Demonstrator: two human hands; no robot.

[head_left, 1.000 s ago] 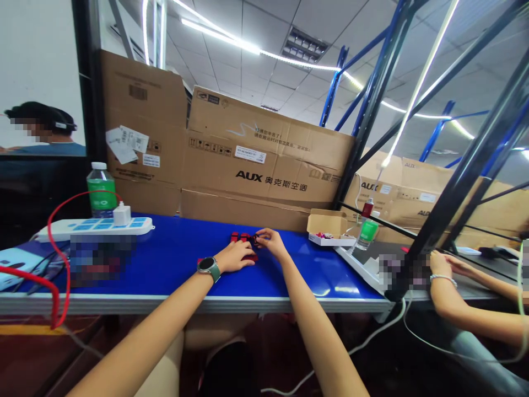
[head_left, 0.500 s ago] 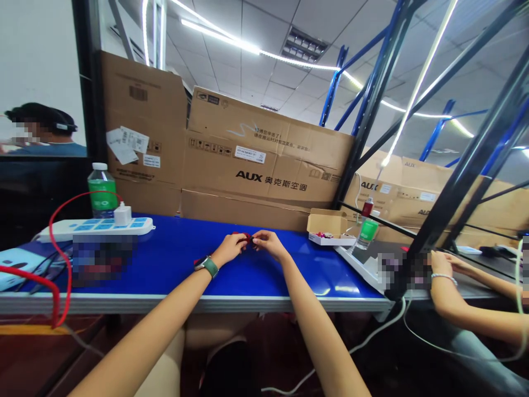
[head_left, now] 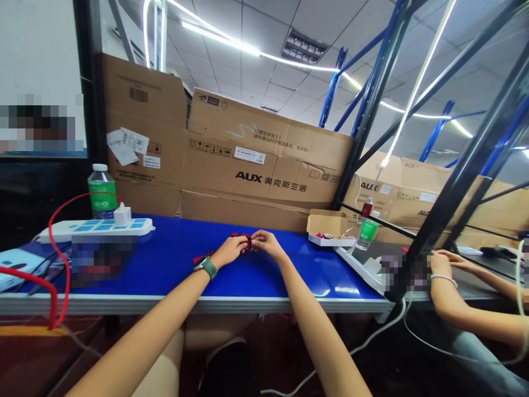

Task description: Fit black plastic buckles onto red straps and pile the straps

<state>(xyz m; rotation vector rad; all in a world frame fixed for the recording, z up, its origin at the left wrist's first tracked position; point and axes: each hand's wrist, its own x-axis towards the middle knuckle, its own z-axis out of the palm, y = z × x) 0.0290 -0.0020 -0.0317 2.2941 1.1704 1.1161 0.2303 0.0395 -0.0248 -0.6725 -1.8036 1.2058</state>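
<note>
My left hand (head_left: 230,249) is closed on a small red and black object (head_left: 247,240) just above the blue tabletop (head_left: 256,275). From the other side, my right hand (head_left: 266,242) pinches the same object's dark end. Fingers cover most of it, so its kind does not show. Beside my left wrist, which wears a green-banded watch, a piece of red material (head_left: 197,259) lies partly hidden on the tabletop.
A white power strip (head_left: 140,224) and a green-labelled bottle (head_left: 102,193) stand at the left. An open small carton (head_left: 330,240) with pink bits sits at the right back. Cardboard panels (head_left: 264,165) wall the rear. Beyond a dark post, a co-worker's arms (head_left: 458,298) rest at another table.
My right fingers have shifted very slightly at the dark end, and a little more of the red object shows between my hands. My arms have hardly moved.
</note>
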